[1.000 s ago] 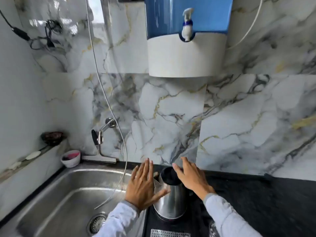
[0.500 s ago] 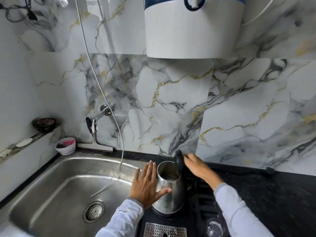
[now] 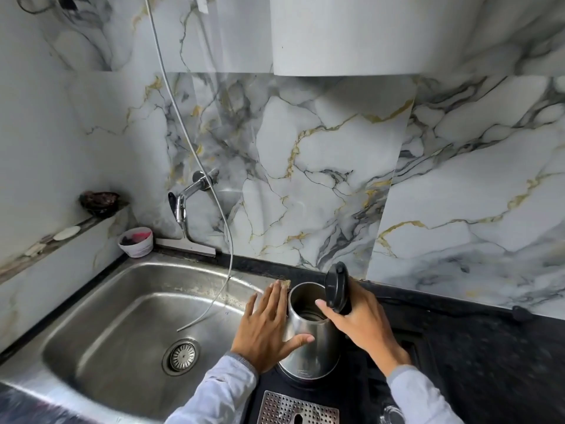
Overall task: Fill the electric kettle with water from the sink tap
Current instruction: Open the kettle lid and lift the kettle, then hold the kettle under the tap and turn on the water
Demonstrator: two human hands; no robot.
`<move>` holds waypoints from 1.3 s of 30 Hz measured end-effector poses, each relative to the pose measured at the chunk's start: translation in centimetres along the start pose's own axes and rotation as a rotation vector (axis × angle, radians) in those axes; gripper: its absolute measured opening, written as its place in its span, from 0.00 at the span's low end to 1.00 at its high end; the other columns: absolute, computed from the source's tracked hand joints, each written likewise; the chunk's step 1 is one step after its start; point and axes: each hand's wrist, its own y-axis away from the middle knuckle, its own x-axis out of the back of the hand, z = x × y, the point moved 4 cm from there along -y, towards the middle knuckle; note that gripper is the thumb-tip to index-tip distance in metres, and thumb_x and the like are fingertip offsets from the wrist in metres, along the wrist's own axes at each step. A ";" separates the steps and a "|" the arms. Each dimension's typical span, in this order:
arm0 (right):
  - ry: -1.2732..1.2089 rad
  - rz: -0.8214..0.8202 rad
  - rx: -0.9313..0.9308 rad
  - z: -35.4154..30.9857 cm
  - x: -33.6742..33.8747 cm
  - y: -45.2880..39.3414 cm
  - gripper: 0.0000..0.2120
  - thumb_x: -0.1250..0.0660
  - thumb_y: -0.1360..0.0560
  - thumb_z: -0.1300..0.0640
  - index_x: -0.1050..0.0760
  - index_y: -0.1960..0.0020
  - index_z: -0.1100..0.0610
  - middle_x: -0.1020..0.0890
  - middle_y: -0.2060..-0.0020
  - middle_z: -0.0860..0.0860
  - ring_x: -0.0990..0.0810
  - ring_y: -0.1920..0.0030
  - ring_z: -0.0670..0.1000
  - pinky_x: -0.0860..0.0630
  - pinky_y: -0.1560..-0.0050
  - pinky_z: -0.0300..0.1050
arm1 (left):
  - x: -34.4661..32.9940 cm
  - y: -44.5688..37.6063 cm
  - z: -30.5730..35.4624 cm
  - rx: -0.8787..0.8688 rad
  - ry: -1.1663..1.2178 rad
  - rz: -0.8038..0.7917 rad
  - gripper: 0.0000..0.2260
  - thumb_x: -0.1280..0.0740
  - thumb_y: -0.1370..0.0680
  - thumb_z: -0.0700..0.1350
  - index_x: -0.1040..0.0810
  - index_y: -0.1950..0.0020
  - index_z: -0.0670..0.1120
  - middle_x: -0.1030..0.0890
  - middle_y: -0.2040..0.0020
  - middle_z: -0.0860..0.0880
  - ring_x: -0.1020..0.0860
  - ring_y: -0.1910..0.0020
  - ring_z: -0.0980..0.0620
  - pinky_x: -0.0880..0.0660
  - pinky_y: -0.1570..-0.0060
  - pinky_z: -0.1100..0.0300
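A steel electric kettle stands on the black counter just right of the sink. Its black lid is tipped up and the inside shows. My left hand lies flat against the kettle's left side, fingers spread and thumb across the front. My right hand wraps the handle side behind the raised lid, thumb on the rim. The chrome tap juts from the marble wall above the sink's back edge, well left of the kettle. No water is running.
A thin hose hangs down the wall into the sink basin. A small white bowl sits at the sink's back left corner. A white water dispenser hangs overhead. A perforated metal tray lies in front of the kettle.
The kettle's lid has swung from closed to fully upright. My right hand moved from the top of the kettle down to the handle side. My left hand stayed on the kettle's side.
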 end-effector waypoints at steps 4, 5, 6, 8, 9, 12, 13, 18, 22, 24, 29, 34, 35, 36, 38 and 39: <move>0.120 0.018 -0.009 0.7 -0.6 -0.9 0.15 0.22 0.31 0.43 0.17 0.51 0.52 0.10 0.59 0.54 0.12 0.53 0.62 0.17 0.54 0.53 | 0.2 0.2 0.0 0.006 -0.026 -0.008 0.51 0.57 0.29 0.78 0.52 0.20 0.40 0.49 0.18 0.41 0.48 0.20 0.44 0.47 0.22 0.41; 0.098 0.047 0.000 0.6 -0.8 -1.3 0.15 0.20 0.34 0.45 0.16 0.54 0.53 0.11 0.62 0.54 0.12 0.55 0.63 0.17 0.56 0.53 | 0.4 0.3 -0.3 0.011 -0.027 0.007 0.51 0.56 0.28 0.78 0.51 0.20 0.40 0.48 0.18 0.41 0.47 0.20 0.44 0.46 0.22 0.41; 0.076 0.072 0.007 0.6 -0.6 -1.3 0.15 0.20 0.36 0.45 0.16 0.57 0.54 0.11 0.64 0.54 0.12 0.57 0.63 0.17 0.58 0.54 | 0.6 0.4 -0.2 0.017 -0.020 0.017 0.50 0.55 0.28 0.77 0.49 0.20 0.40 0.47 0.19 0.41 0.46 0.20 0.44 0.45 0.22 0.41; 0.034 0.132 0.033 -0.4 -0.8 -1.8 0.19 0.24 0.40 0.40 0.18 0.63 0.55 0.12 0.68 0.53 0.12 0.62 0.61 0.18 0.63 0.53 | 1.3 0.8 -1.2 0.025 0.000 0.063 0.48 0.52 0.27 0.77 0.42 0.22 0.39 0.41 0.20 0.41 0.39 0.22 0.44 0.37 0.25 0.41; 0.006 0.175 0.043 -0.9 -0.6 -2.1 0.19 0.27 0.41 0.38 0.19 0.65 0.55 0.13 0.70 0.53 0.13 0.64 0.59 0.19 0.66 0.50 | 1.8 0.8 -1.6 0.019 0.019 0.102 0.47 0.50 0.26 0.76 0.39 0.23 0.39 0.38 0.21 0.40 0.36 0.23 0.44 0.33 0.27 0.41; -0.081 0.282 0.075 -3.6 -0.3 -3.7 0.15 0.29 0.41 0.37 0.28 0.72 0.46 0.16 0.74 0.52 0.14 0.69 0.57 0.27 0.68 0.41 | 4.1 0.6 -4.0 -0.006 0.069 0.224 0.46 0.47 0.26 0.76 0.35 0.24 0.39 0.34 0.23 0.40 0.34 0.24 0.44 0.31 0.28 0.42; -0.103 0.302 0.102 -5.3 -0.7 -4.5 0.14 0.29 0.41 0.37 0.31 0.72 0.43 0.16 0.74 0.52 0.15 0.70 0.57 0.28 0.68 0.41 | 5.1 0.5 -5.7 -0.009 0.073 0.252 0.46 0.48 0.26 0.76 0.36 0.24 0.39 0.34 0.23 0.40 0.35 0.24 0.44 0.32 0.28 0.42; -0.162 0.339 0.169 -13.4 -5.1 -8.8 0.15 0.28 0.40 0.38 0.34 0.73 0.39 0.16 0.74 0.51 0.16 0.71 0.56 0.28 0.69 0.41 | 8.2 0.3 -15.0 -0.001 0.020 0.295 0.46 0.49 0.26 0.76 0.34 0.25 0.38 0.31 0.24 0.39 0.33 0.25 0.42 0.31 0.30 0.40; -0.174 0.299 0.100 -17.8 -11.0 -11.9 0.16 0.28 0.42 0.37 0.29 0.73 0.46 0.15 0.73 0.52 0.15 0.68 0.56 0.27 0.68 0.43 | 8.5 0.1 -22.8 0.023 -0.046 0.281 0.46 0.49 0.26 0.76 0.35 0.24 0.39 0.32 0.24 0.40 0.34 0.24 0.43 0.32 0.29 0.40; -0.154 0.297 0.066 -19.5 -14.1 -13.1 0.21 0.28 0.43 0.36 0.23 0.69 0.54 0.14 0.71 0.52 0.14 0.66 0.56 0.24 0.69 0.45 | 7.9 -0.1 -26.4 0.027 -0.069 0.260 0.46 0.49 0.25 0.76 0.36 0.24 0.39 0.33 0.23 0.40 0.35 0.24 0.43 0.33 0.28 0.40; -0.114 0.234 0.012 -21.5 -19.9 -15.1 0.24 0.27 0.43 0.34 0.19 0.64 0.56 0.13 0.69 0.50 0.13 0.64 0.54 0.18 0.65 0.50 | 5.5 -0.8 -32.3 0.032 -0.067 0.217 0.46 0.50 0.25 0.76 0.35 0.24 0.39 0.32 0.24 0.40 0.34 0.24 0.43 0.32 0.29 0.41; -0.064 0.186 -0.025 -21.3 -24.5 -16.6 0.24 0.28 0.43 0.33 0.18 0.63 0.54 0.12 0.67 0.48 0.13 0.62 0.53 0.18 0.62 0.49 | 2.0 -2.3 -35.7 0.037 -0.042 0.164 0.46 0.52 0.25 0.75 0.34 0.25 0.39 0.30 0.25 0.40 0.33 0.25 0.43 0.33 0.27 0.42; -0.050 0.175 -0.034 -21.0 -25.2 -16.9 0.25 0.28 0.43 0.33 0.18 0.63 0.55 0.12 0.67 0.49 0.13 0.62 0.53 0.18 0.62 0.49 | 1.4 -2.9 -36.1 0.041 -0.032 0.148 0.45 0.53 0.25 0.75 0.35 0.24 0.40 0.31 0.24 0.41 0.33 0.25 0.44 0.35 0.26 0.42; -0.040 0.163 -0.046 -20.8 -25.8 -17.0 0.25 0.28 0.43 0.33 0.18 0.63 0.55 0.12 0.66 0.50 0.13 0.61 0.54 0.18 0.61 0.50 | 1.0 -3.4 -36.5 0.052 -0.015 0.135 0.45 0.55 0.25 0.74 0.36 0.23 0.41 0.31 0.24 0.42 0.34 0.24 0.46 0.38 0.25 0.44; -0.035 0.152 -0.076 -20.1 -26.8 -17.4 0.25 0.28 0.43 0.33 0.19 0.62 0.55 0.12 0.65 0.49 0.13 0.61 0.54 0.17 0.61 0.51 | 0.8 -5.0 -37.2 0.093 0.047 0.128 0.41 0.57 0.24 0.72 0.37 0.23 0.43 0.30 0.24 0.44 0.33 0.25 0.47 0.38 0.25 0.46; -0.041 0.151 -0.091 -19.8 -27.1 -17.5 0.24 0.27 0.42 0.34 0.19 0.62 0.55 0.12 0.66 0.49 0.13 0.62 0.53 0.17 0.60 0.51 | 1.1 -6.0 -37.5 0.119 0.091 0.162 0.38 0.55 0.22 0.70 0.35 0.25 0.44 0.26 0.27 0.44 0.28 0.28 0.46 0.33 0.29 0.47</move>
